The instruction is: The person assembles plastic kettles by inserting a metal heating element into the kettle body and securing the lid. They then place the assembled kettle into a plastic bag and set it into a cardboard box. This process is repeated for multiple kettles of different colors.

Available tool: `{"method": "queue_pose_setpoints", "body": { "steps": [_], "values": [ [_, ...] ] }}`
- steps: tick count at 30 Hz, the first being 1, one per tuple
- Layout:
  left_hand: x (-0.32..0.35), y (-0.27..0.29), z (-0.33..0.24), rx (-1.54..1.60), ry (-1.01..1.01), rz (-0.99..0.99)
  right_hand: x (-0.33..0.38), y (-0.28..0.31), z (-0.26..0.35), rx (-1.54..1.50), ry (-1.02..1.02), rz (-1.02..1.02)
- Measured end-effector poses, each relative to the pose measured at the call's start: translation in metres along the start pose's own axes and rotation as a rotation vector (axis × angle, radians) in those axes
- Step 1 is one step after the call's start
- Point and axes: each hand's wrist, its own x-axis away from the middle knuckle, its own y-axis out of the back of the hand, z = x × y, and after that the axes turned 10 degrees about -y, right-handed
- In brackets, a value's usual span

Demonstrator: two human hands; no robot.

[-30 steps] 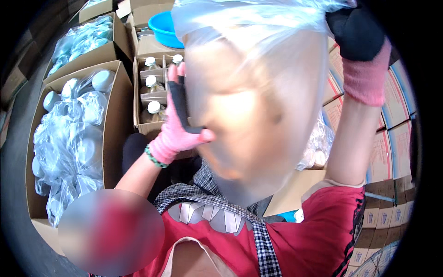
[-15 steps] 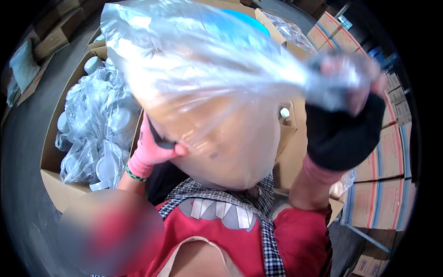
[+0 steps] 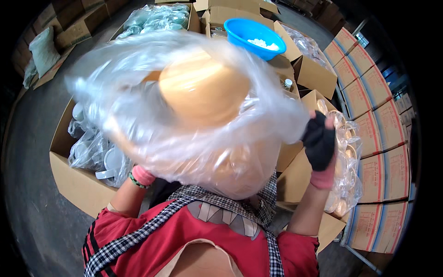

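Note:
A large clear plastic bag (image 3: 157, 143), smeared by motion, fills the space in front of my chest. Smooth tan rounded pieces, cup-like in shape, show through it, the largest piece (image 3: 203, 87) near the top. My right hand (image 3: 319, 143), in a black fingerless glove with a pink cuff, has its fingers closed on the bag's right edge. Under the bag's lower left side is my left hand (image 3: 144, 176); only its pink glove cuff shows beside a beaded bracelet, and its fingers are hidden behind the plastic.
An open carton (image 3: 76, 177) of bagged white mugs (image 3: 111, 159) stands at left; bagged tan cups (image 3: 344, 157) lie at right. Farther back are a blue basin (image 3: 235, 34) holding small white pieces and bagged greenish items (image 3: 159, 17). Stacked cartons (image 3: 369, 134) line the right side.
My right hand has come lower and toward me, and the bag's gathered end has spread wider. The bag has tipped, showing the tan piece on top. My left hand has gone behind the plastic.

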Motion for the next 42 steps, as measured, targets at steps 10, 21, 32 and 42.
{"method": "queue_pose_setpoints", "body": {
  "steps": [10,21,32,42],
  "values": [
    [-0.039,-0.039,-0.072,-0.044,-0.203,0.170,-0.028,0.034,-0.163,-0.789,-0.165,0.156],
    [0.008,-0.074,-0.007,-0.202,-0.179,0.048,0.024,0.012,-0.148,-0.426,-0.276,-0.367],
    [0.004,-0.069,0.006,-0.188,-0.141,0.126,0.016,0.017,-0.182,-0.409,-0.348,-0.412],
    [-0.004,-0.089,0.025,-0.131,-0.150,0.252,0.014,0.078,-0.083,-0.484,0.009,-0.404]
  ]
}}
